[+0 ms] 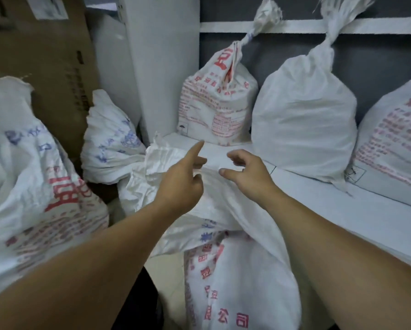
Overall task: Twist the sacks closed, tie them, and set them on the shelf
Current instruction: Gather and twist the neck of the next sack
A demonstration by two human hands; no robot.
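Leaning on the shelf point(318, 203) edge, the sack point(235, 270) is lying untied under both hands, its bottom cut off; the left hand point(183, 177) is pointing one finger, the others tucked under, so I cannot tell its grip; the right hand point(247, 172) is hovering loosely curled, holding nothing.

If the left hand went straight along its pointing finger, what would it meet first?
Likely the tied red-printed sack on the shelf; the left hand aims at its base, depth unclear.

The left hand point(183, 177) and right hand point(249, 172) are over the sack point(235, 270) at its crumpled open neck point(161, 160). The left forefinger is straight, and the right fingers point(235, 158) are loosely curled and hold nothing. Three tied sacks point(304, 120) stand on the shelf point(342, 210).
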